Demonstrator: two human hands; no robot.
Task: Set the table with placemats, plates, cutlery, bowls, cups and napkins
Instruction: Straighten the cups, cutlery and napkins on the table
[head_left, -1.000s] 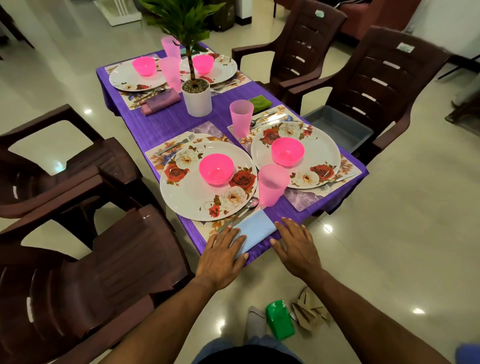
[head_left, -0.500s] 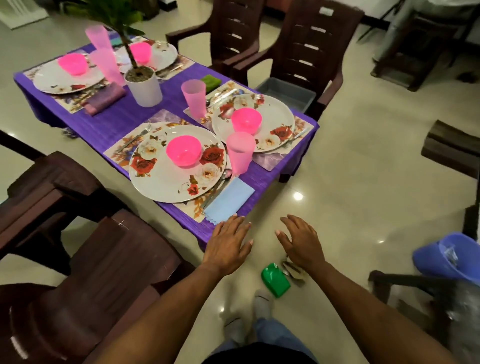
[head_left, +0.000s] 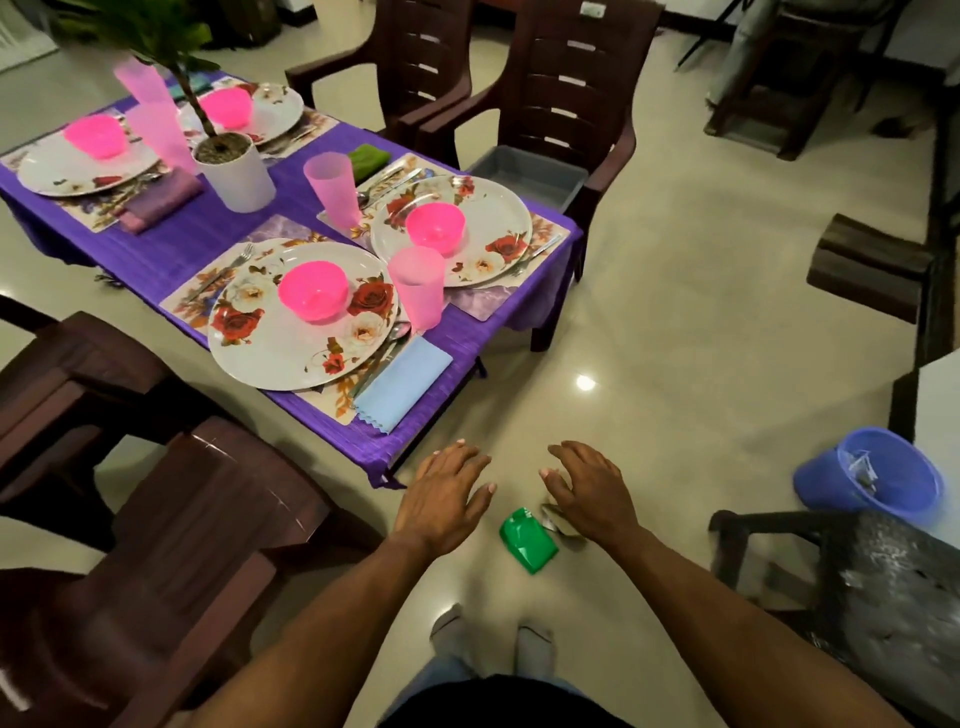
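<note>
Fingers (head_left: 470, 457) of left hand (head_left: 441, 499) straight and loosely spread, palm down, holding nothing, over floor just off near table corner. Right hand (head_left: 589, 491) likewise palm down, fingers relaxed and slightly bent, grasping nothing, apart from left hand. Below and between hands on tiled floor (head_left: 675, 312): green packet (head_left: 527, 540), with a crumpled scrap partly hidden under right hand. Just beyond left fingertips: purple tablecloth (head_left: 208, 239) draped over low table. At nearest corner, light blue napkin (head_left: 402, 384) lying flat, one end on floral placemat (head_left: 332, 402), beside cutlery (head_left: 379, 358) along edge of floral plate (head_left: 291, 343). Pink bowl (head_left: 313, 291) centred on that plate; pink cup (head_left: 418, 288) upright just right of it. Farther back, second plate (head_left: 488, 244) bearing second pink bowl (head_left: 435, 226), another pink cup (head_left: 331, 187) at its left, green napkin (head_left: 369, 158) behind. White plant pot (head_left: 236, 174) mid-table; two more settings at far end, purple napkin (head_left: 156, 208) beside them. Dark brown chairs (head_left: 566, 104) around table, grey tray (head_left: 524, 174) on seat of one. Blue bucket (head_left: 872, 473) tilted at far right.
</note>
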